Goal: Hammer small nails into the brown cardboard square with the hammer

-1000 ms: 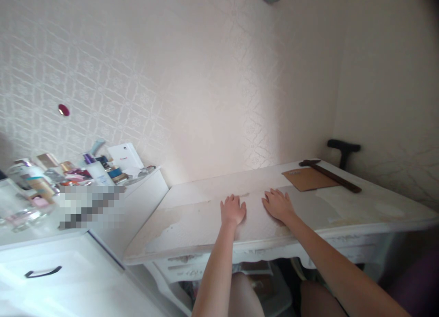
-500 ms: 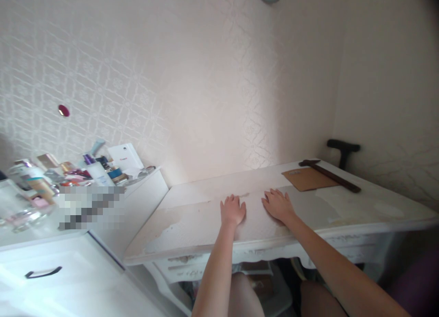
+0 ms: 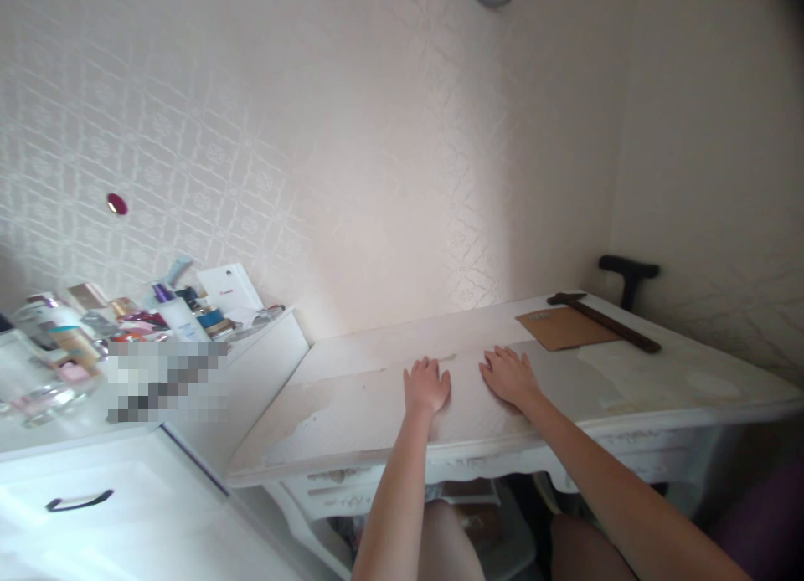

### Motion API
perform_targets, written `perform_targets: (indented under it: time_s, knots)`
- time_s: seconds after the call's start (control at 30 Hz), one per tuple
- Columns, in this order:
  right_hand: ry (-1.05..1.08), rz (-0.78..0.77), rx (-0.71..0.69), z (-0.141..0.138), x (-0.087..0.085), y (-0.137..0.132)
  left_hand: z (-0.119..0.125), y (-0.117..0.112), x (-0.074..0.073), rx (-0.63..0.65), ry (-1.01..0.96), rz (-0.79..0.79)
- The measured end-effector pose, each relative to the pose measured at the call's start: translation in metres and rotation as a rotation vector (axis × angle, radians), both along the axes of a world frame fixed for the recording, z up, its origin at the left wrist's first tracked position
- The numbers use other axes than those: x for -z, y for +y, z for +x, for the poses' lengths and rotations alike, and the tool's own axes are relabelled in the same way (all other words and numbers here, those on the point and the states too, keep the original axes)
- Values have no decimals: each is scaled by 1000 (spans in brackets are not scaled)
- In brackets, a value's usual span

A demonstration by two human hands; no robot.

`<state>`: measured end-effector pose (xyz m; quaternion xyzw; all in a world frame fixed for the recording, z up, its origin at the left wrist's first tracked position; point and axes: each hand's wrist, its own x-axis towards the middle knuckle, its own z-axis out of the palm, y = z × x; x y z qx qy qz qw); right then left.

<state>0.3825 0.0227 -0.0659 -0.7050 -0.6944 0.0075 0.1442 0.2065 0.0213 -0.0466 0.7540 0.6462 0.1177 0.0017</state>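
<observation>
My left hand (image 3: 427, 387) lies palm down near the front middle of a worn white desk (image 3: 352, 409), its fingers apart and nothing in it. To the right of it, my right hand (image 3: 510, 375) rests flat on the same top, fingers spread and also holding nothing. A brown kraft-paper envelope or notebook (image 3: 559, 330) is on the desk beyond my right hand, untouched. Across its right edge lies a dark brown hammer (image 3: 619, 326), its head toward the wall. Patches of the desk's paint or covering are peeled.
A white cabinet (image 3: 264, 372) adjoins the desk on the left, crowded with bottles (image 3: 179, 313), a white box (image 3: 230, 288) and cosmetics; part of its top is pixelated. A black cane-like handle (image 3: 628, 268) stands behind the desk's far right corner. Patterned wallpaper (image 3: 377, 187) rises behind.
</observation>
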Motion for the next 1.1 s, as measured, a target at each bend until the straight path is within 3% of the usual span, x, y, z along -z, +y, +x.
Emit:
perform_targets:
  time_s: [1.1]
  knots:
    - [-1,3,-4,0,-1,-1,-1,1,0,-7,-10,-16]
